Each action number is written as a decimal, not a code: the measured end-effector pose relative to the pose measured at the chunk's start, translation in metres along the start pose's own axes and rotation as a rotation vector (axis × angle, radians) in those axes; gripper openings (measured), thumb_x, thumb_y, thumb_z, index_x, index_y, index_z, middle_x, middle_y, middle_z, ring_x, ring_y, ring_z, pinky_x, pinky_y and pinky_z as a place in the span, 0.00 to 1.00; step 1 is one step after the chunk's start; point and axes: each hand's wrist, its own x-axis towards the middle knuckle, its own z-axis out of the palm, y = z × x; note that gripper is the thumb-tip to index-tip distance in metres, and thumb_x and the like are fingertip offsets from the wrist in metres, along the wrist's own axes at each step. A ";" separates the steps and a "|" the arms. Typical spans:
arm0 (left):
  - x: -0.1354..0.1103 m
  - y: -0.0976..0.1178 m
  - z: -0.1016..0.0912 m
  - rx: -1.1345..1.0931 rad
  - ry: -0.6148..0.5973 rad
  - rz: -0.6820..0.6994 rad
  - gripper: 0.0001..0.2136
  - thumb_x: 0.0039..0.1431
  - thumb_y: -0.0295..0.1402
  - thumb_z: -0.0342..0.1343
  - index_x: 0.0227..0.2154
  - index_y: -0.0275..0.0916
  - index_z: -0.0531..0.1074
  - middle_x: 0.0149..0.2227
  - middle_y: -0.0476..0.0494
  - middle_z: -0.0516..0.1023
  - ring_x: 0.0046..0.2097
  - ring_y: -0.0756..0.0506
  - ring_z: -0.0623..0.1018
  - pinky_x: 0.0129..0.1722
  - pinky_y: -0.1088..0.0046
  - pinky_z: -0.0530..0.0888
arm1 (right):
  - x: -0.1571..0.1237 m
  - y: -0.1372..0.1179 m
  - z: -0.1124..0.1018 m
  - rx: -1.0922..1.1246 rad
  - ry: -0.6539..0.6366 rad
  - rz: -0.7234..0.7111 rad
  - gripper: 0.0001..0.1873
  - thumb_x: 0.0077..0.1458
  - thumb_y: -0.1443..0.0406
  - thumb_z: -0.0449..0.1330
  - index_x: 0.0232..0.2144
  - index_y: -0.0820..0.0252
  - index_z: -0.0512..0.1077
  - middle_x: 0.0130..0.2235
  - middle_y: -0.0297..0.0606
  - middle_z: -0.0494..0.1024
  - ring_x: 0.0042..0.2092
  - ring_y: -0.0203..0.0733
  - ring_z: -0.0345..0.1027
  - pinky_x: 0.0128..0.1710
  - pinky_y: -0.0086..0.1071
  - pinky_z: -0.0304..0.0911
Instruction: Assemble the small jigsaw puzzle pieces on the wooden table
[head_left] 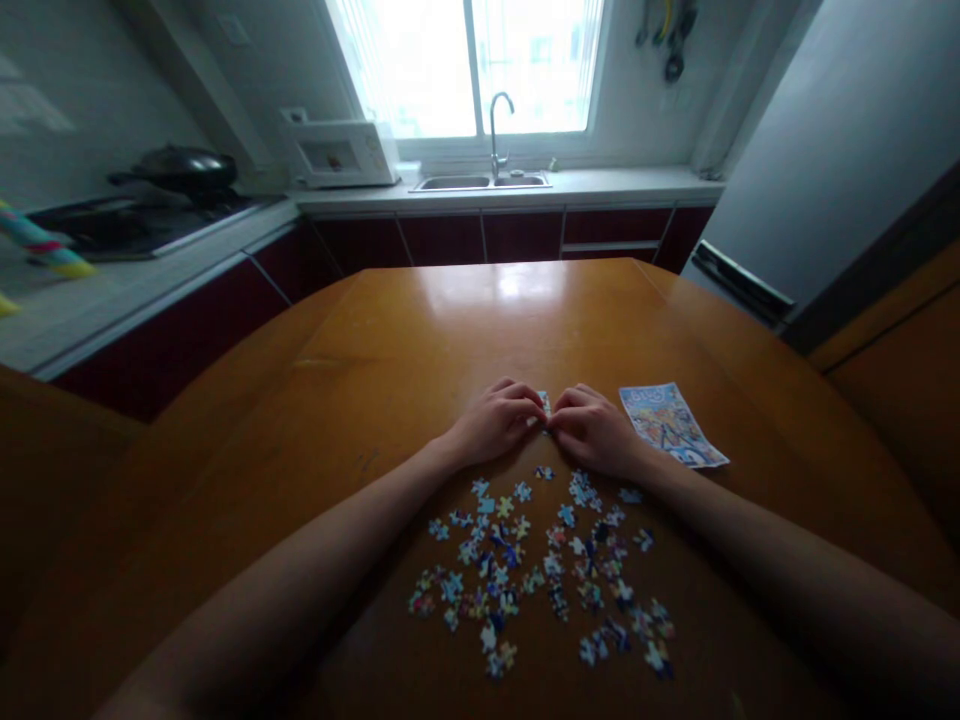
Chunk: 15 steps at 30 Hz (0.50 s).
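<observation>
On the table (420,330), my left hand (495,420) and right hand (596,430) meet fingertip to fingertip, both pinched on one piece (545,404) just beyond the loose pieces (525,560), which lie scattered and unjoined near me, so I judge nearly all the joining is left.

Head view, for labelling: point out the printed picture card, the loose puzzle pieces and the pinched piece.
printed picture card (671,425), head view, middle of its face.
loose puzzle pieces (495,540), head view, a piece mid-scatter.
pinched piece (545,403), head view, its exposed top edge.
</observation>
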 end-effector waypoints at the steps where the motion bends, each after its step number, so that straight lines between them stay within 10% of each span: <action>1: 0.000 0.000 0.000 -0.003 0.000 0.001 0.09 0.65 0.27 0.54 0.40 0.45 0.79 0.44 0.46 0.78 0.48 0.44 0.71 0.51 0.62 0.72 | 0.000 0.001 0.001 0.011 0.003 0.014 0.11 0.53 0.74 0.62 0.33 0.54 0.79 0.36 0.38 0.77 0.43 0.46 0.67 0.45 0.41 0.65; 15: -0.003 0.006 -0.001 0.096 -0.026 -0.050 0.14 0.61 0.22 0.53 0.44 0.47 0.77 0.50 0.43 0.70 0.53 0.41 0.67 0.56 0.57 0.71 | 0.002 0.009 0.006 0.170 0.231 0.205 0.18 0.50 0.80 0.54 0.29 0.55 0.78 0.34 0.37 0.77 0.42 0.46 0.67 0.46 0.41 0.63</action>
